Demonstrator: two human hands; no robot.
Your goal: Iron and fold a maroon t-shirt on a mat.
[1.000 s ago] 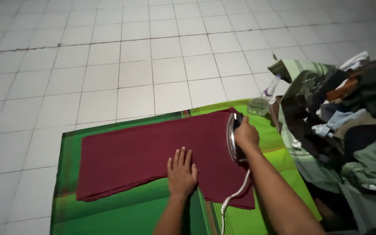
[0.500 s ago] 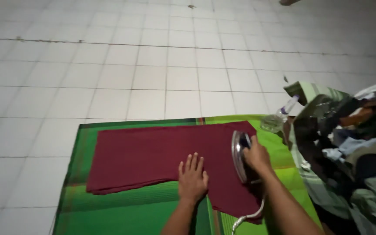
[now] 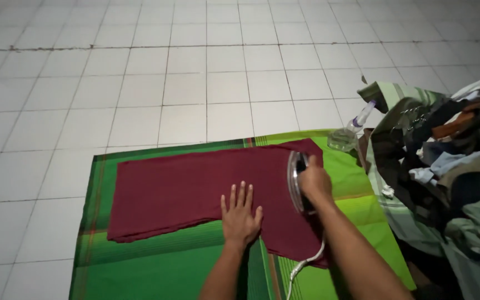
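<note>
While your right hand (image 3: 313, 182) is closed around the handle of the iron (image 3: 296, 176), the iron sits on the right part of the maroon cloth (image 3: 195, 189), its long axis running away from you and its tip pointing toward the far edge of the mat; its shiny metal side faces left; a white cord (image 3: 302, 265) trails from its near end toward you. Your left hand (image 3: 240, 215) lies open and flat, palm down with fingers spread, on the near edge of the maroon cloth, just left of the iron and not touching it. The cloth is spread flat with its long axis running left to right, its right end widening toward you; it lies on a green striped mat (image 3: 156, 266) laid on the floor. The floor (image 3: 140, 83) is pale square tile with dark grout lines, dimly lit. Just beyond the mat's far right corner a clear plastic spray bottle (image 3: 348, 132) lies tilted, its nozzle pointing up and to the right; to the right of the mat a pile of mixed clothes (image 3: 451, 178) in green, blue, brown and dark tones is heaped on the floor.
</note>
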